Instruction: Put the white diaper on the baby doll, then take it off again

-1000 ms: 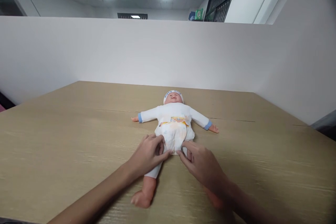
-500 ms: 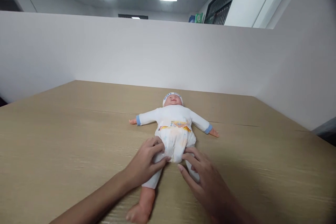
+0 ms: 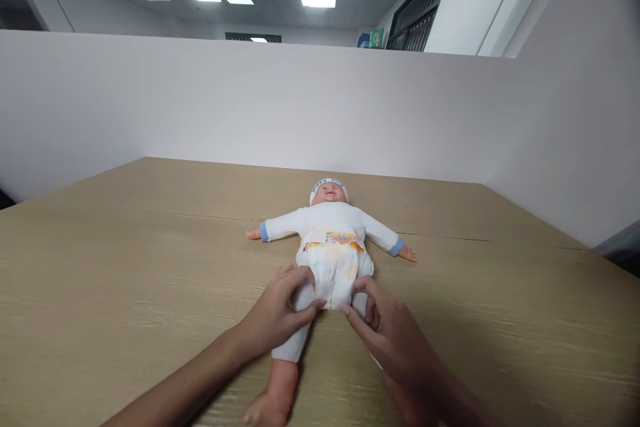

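Note:
A baby doll [image 3: 331, 217] in a white suit with blue cuffs lies on its back, arms spread, its head away from me. Around its hips sits a white diaper [image 3: 334, 272] with an orange patterned waistband. My left hand [image 3: 280, 303] curls over the doll's leg on the left, fingers and thumb at the diaper's leg edge. On the other side my right hand [image 3: 387, 327] pinches the opposite leg edge near the crotch. One bare doll foot [image 3: 270, 407] shows at the bottom; my right hand and forearm cover most of the other leg.
The doll lies on a brown, cardboard-like tabletop [image 3: 150, 247] with a seam across it. A white partition [image 3: 250, 107] rises behind, and another stands at the right. Beyond it are ceiling lights and a green package [image 3: 376, 39].
My right thumb and fingers have drawn in against the diaper's edge. The left hand stays almost in place at its side. The view has tipped up slightly.

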### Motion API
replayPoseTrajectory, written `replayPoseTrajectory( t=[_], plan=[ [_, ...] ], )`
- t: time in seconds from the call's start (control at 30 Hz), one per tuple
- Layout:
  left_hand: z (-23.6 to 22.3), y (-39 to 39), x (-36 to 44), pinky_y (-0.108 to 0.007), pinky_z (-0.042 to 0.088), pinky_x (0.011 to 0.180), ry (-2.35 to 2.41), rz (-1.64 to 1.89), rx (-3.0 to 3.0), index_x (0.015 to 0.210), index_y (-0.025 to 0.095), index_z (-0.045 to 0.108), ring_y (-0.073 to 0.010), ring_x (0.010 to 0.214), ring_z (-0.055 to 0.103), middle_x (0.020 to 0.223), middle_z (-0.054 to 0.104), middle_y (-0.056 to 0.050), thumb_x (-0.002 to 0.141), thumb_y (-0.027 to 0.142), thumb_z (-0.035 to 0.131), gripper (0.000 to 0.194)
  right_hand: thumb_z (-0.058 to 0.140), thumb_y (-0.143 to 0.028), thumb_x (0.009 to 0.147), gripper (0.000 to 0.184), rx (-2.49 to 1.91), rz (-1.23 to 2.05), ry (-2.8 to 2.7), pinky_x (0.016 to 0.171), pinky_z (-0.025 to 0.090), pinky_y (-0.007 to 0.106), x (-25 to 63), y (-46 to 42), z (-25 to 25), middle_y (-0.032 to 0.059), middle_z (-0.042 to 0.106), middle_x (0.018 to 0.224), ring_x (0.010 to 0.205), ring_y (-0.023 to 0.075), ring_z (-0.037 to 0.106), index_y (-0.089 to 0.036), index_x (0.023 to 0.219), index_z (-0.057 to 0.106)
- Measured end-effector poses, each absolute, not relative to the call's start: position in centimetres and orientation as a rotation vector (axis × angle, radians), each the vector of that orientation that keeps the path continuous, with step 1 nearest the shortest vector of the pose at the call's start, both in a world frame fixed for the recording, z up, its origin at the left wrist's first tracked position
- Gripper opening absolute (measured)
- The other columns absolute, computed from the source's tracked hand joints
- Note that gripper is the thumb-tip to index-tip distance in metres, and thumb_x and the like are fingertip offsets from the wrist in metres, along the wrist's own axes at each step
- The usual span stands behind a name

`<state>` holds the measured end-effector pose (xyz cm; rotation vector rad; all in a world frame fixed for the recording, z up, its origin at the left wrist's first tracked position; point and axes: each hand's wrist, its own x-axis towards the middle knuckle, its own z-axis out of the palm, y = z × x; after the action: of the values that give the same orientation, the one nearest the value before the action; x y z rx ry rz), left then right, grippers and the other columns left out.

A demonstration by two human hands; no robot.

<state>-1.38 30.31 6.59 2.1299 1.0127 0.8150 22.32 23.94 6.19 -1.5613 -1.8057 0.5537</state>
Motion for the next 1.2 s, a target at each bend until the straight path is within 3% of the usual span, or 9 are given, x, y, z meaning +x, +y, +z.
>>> replayPoseTrajectory(
  t=[0.13, 0.27, 0.33, 0.47, 0.6, 0.7, 0.9, 1.0, 1.2],
  plan=[
    [5.7, 30.5, -1.3, -0.03, 0.044, 0.082, 0.975, 0.935, 1.938, 0.101, 0.024, 0.049, -0.0187, 0.092, 0.054, 0.101, 0.059, 0.0, 0.088, 0.028, 0.075, 0.03, 0.064, -0.046, 0.095, 0.023, -1.61, 0.662, -1.676, 0.056, 0.037, 0.029, 22.4, 24.2, 6.2, -0.0093, 0.05, 0.058, 0.053, 0.0169, 0.051, -0.026, 0.106, 0.06],
    [4.7, 30.8, -1.1, -0.027, 0.045, 0.08, 0.918, 1.019, 1.75, 0.097, 0.025, 0.042, -0.0156, 0.089, 0.054, 0.097, 0.054, 0.003, 0.085, 0.029, 0.08, 0.04, 0.069, -0.049, 0.092, 0.027, -1.635, 0.641, -1.602, 0.061, 0.042, 0.031, 22.7, 24.3, 6.4, -0.0037, 0.074, 0.08, 0.056, 0.0162, 0.053, -0.027, 0.103, 0.058],
    [4.4, 30.7, -1.0, -0.028, 0.047, 0.084, 0.946, 1.039, 1.663, 0.102, 0.025, 0.046, -0.0166, 0.092, 0.059, 0.099, 0.058, 0.003, 0.081, 0.031, 0.085, 0.044, 0.07, -0.053, 0.093, 0.029, -1.637, 0.617, -1.592, 0.065, 0.044, 0.032, 23.0, 24.2, 6.6, -0.001, 0.081, 0.096, 0.061, 0.0172, 0.056, -0.027, 0.103, 0.06],
    [4.7, 30.3, -0.9, -0.032, 0.05, 0.089, 1.079, 1.0, 1.608, 0.112, 0.022, 0.062, -0.0216, 0.096, 0.068, 0.102, 0.072, -0.001, 0.076, 0.036, 0.09, 0.048, 0.07, -0.057, 0.095, 0.029, -1.649, 0.533, -1.649, 0.076, 0.045, 0.037, 23.3, 24.1, 7.1, 0.0004, 0.084, 0.095, 0.073, 0.0234, 0.064, -0.029, 0.1, 0.071],
    [6.2, 30.2, -0.9, -0.034, 0.05, 0.089, 1.129, 0.854, 1.691, 0.097, 0.019, 0.075, -0.0262, 0.098, 0.069, 0.101, 0.078, -0.004, 0.078, 0.044, 0.089, 0.035, 0.069, -0.056, 0.096, 0.027, -1.611, 0.558, -1.712, 0.085, 0.046, 0.04, 23.1, 24.0, 7.5, 0.0021, 0.084, 0.1, 0.09, 0.0282, 0.068, -0.03, 0.096, 0.08],
    [7.5, 30.3, -1.0, -0.033, 0.05, 0.086, 0.993, 0.729, 1.569, 0.097, 0.018, 0.077, -0.0262, 0.097, 0.069, 0.099, 0.079, -0.004, 0.078, 0.051, 0.09, 0.04, 0.07, -0.055, 0.096, 0.029, -1.561, 0.672, -1.661, 0.087, 0.049, 0.039, 23.0, 24.1, 7.4, 0.0041, 0.082, 0.104, 0.1, 0.0292, 0.068, -0.028, 0.099, 0.081],
    [8.5, 31.1, -1.8, -0.037, 0.054, 0.1, 0.813, 0.683, 1.256, 0.109, 0.02, 0.072, -0.0259, 0.11, 0.07, 0.117, 0.078, -0.007, 0.079, 0.051, 0.092, 0.048, 0.073, -0.065, 0.09, 0.044, -1.413, 1.021, -1.434, 0.076, 0.053, 0.033, 23.9, 25.7, 6.5, 0.0045, 0.078, 0.093, 0.086, 0.023, 0.069, -0.021, 0.095, 0.076],
    [8.3, 31.4, -2.0, -0.04, 0.055, 0.101, 0.801, 0.674, 1.24, 0.109, 0.019, 0.072, -0.0264, 0.108, 0.071, 0.114, 0.079, -0.009, 0.081, 0.054, 0.09, 0.048, 0.076, -0.069, 0.085, 0.05, -1.343, 1.09, -1.388, 0.074, 0.054, 0.032, 24.4, 26.1, 6.4, 0.0053, 0.079, 0.09, 0.086, 0.0231, 0.07, -0.02, 0.093, 0.076],
    [8.2, 31.1, -1.6, -0.035, 0.058, 0.082, 0.844, 0.766, 1.339, 0.098, 0.019, 0.072, -0.0234, 0.093, 0.071, 0.1, 0.078, -0.008, 0.082, 0.06, 0.086, 0.046, 0.068, -0.059, 0.096, 0.038, -1.512, 0.645, -1.552, 0.066, 0.048, 0.034, 23.9, 25.0, 7.1, 0.0046, 0.08, 0.086, 0.068, 0.0202, 0.062, -0.023, 0.095, 0.081]
  ],
)
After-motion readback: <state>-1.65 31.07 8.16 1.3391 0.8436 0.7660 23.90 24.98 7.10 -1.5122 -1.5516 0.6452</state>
